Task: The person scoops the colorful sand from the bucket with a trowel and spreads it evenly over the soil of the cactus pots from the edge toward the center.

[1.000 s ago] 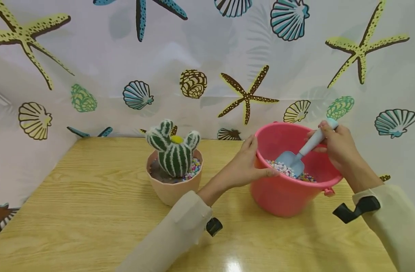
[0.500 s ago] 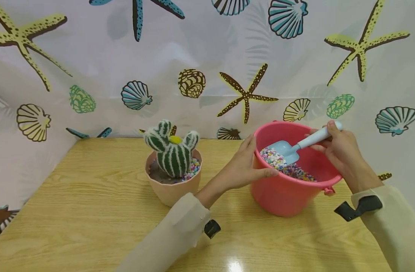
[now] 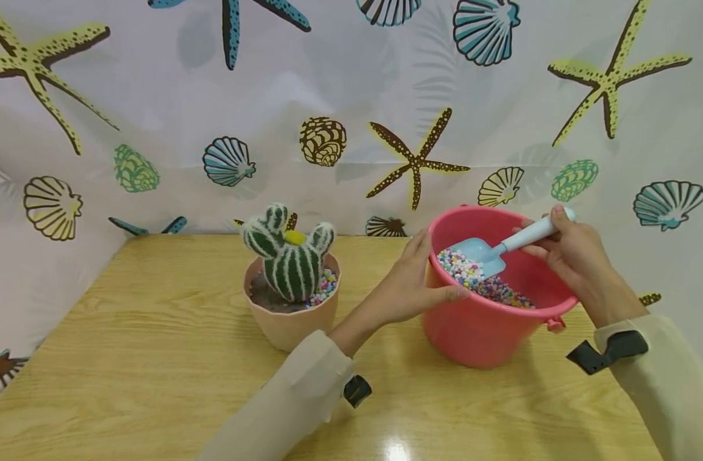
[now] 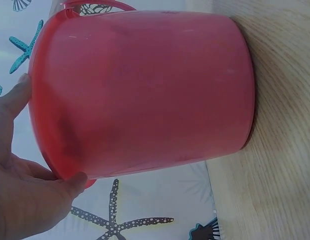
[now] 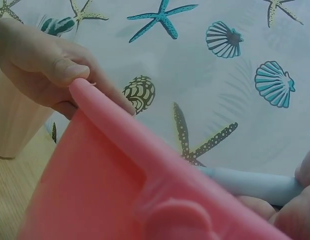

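Scoop (image 3: 501, 248) sits inside the pink bucket (image 3: 481, 333), its long axis slanting from a raised handle at the right down to the blade at the left, among multicoloured beads (image 3: 501, 291). Whether the blade carries a full load cannot be told.

Right hand (image 3: 579, 256): pinches the handle at the bucket's right side. Left hand (image 3: 406, 285): grips the bucket's left rim, thumb laid along the front. Neither hand is free.

Governing relation: the blade end points left, to the side where the peach pot (image 3: 288, 326) stands, well apart from the scoop. The left hand is the nearer to that pot; its forearm crosses the front of the gap between pot and bucket. A knitted cactus (image 3: 294, 272) stands in the pot, with beads at its right.
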{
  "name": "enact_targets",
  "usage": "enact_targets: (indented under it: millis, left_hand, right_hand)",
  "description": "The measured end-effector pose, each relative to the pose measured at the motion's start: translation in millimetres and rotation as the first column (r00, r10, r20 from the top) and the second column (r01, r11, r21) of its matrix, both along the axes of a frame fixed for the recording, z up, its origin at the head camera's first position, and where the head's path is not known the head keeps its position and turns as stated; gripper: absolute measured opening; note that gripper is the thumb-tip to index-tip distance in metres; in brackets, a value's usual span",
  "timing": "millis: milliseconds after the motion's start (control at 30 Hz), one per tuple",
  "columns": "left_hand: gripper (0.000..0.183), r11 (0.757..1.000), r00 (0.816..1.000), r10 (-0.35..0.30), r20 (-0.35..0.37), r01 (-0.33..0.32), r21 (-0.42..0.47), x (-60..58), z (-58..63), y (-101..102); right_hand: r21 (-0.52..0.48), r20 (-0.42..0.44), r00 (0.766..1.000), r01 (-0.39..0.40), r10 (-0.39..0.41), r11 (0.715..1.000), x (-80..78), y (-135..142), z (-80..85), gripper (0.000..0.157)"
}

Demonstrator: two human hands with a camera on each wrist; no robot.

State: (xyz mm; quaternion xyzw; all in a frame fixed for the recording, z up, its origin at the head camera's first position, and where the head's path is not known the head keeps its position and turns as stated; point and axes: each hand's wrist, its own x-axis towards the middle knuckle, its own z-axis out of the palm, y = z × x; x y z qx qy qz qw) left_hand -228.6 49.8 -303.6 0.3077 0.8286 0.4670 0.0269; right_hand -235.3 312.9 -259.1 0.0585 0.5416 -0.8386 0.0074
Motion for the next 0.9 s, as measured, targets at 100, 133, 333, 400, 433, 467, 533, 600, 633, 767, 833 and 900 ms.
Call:
enact_targets:
  millis: [100,133,333,400,433,467,533,600,633,767,833,900]
  left_hand:
    - [0.107,1.000,1.000,0.010,-0.004,-0.010,0.001,-0.2,0.7,-1.2]
    - [0.108,1.000,1.000,0.013,-0.005,-0.013,0.000,-0.3,0.6,-1.3]
    - [0.109,0.999,0.999,0.042,0.012,-0.042,0.005,1.1,-2.0,0.6]
    - [0.109,0.999,0.999,0.047,0.022,-0.047,0.012,2.3,-3.3,0.9]
    - [0.109,0.999,0.998,0.051,0.026,-0.051,0.014,2.1,-2.9,1.2]
    - [0.109,0.998,0.998,0.052,0.025,-0.052,0.016,2.0,-2.6,1.3]
    - [0.110,0.998,0.999,0.050,0.020,-0.050,0.025,1.8,-2.8,1.4]
    - [0.110,0.998,0.999,0.047,0.012,-0.047,0.028,1.8,-4.1,1.3]
    - [0.110,0.999,0.999,0.044,0.011,-0.044,0.031,2.1,-4.6,1.2]
    - [0.109,0.998,0.999,0.035,0.026,-0.036,0.044,4.6,-7.7,0.9]
    - [0.109,0.998,0.999,0.039,0.036,-0.041,0.050,5.9,-8.3,0.8]
    - [0.108,0.998,0.998,0.044,0.041,-0.046,0.053,6.3,-8.1,0.8]
  right_hand:
    - [0.005,-0.019,1.000,0.014,-0.014,1.000,-0.5,-1.5,1.1,0.035]
    - [0.006,-0.023,1.000,0.018,-0.018,1.000,-0.6,-1.8,1.2,0.035]
    - [0.023,-0.027,0.999,0.024,-0.023,0.999,0.1,-0.7,-0.5,0.035]
    - [0.019,-0.025,0.999,0.025,-0.024,1.000,0.8,-0.2,-1.4,0.036]
    - [0.020,-0.029,0.999,0.025,-0.025,0.999,0.5,0.0,-0.8,0.037]
    - [0.019,-0.033,0.999,0.027,-0.026,0.999,0.3,0.1,-0.2,0.037]
    - [0.027,-0.040,0.999,0.032,-0.031,0.999,0.2,0.0,0.1,0.038]
    - [0.042,-0.043,0.998,0.038,-0.036,0.998,0.9,-0.2,-0.4,0.038]
    - [0.046,-0.046,0.998,0.037,-0.035,0.998,1.6,-0.3,-0.8,0.038]
    - [0.041,-0.059,0.998,0.040,-0.038,0.998,5.6,0.1,-3.4,0.035]
    - [0.024,-0.068,0.997,0.043,-0.042,0.999,6.8,-0.2,-3.8,0.035]
    - [0.019,-0.072,0.996,0.054,-0.052,0.998,6.8,-0.5,-3.4,0.035]
